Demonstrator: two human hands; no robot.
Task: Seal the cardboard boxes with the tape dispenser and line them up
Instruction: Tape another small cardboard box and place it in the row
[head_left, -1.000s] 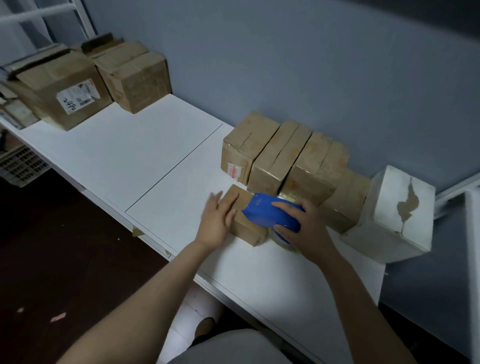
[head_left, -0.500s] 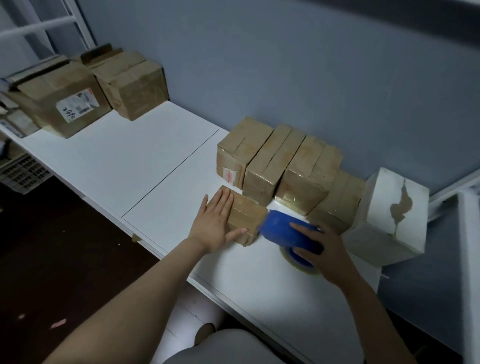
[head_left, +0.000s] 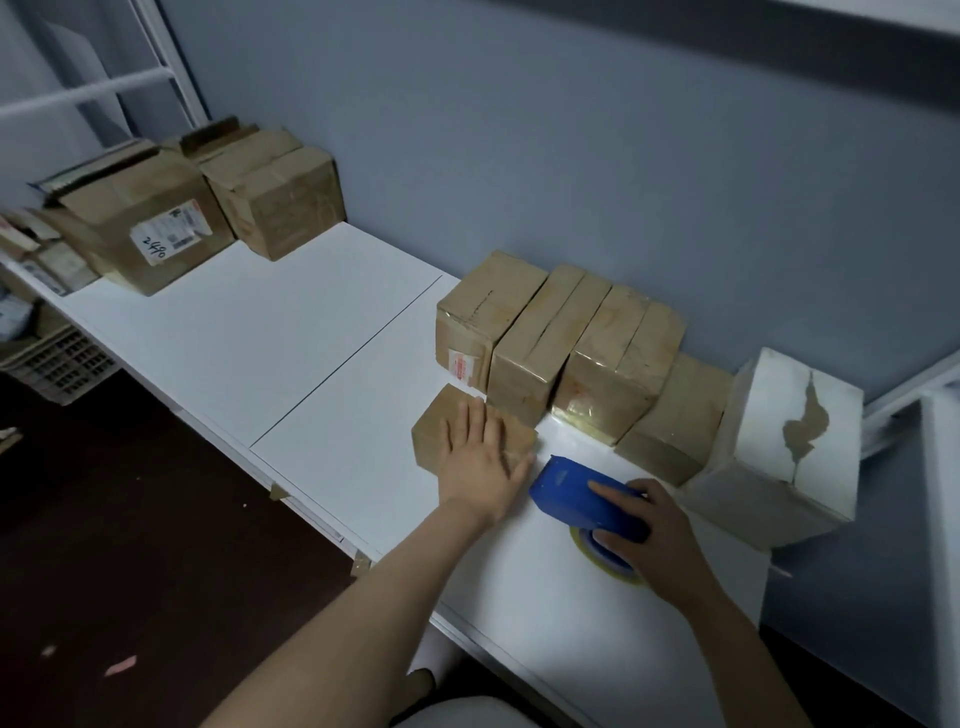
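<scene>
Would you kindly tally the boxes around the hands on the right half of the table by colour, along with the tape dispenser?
Brown cardboard boxes: 5, four in the row by the wall and one small box under the left hand
White box: 1
Blue tape dispenser, held by the right hand: 1
Total: 7

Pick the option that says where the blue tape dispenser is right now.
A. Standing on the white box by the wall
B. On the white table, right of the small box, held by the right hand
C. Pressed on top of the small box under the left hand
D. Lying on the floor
B: the blue tape dispenser sits low on the white table, gripped by the right hand, beside the small box that the left hand lies flat on.
</scene>
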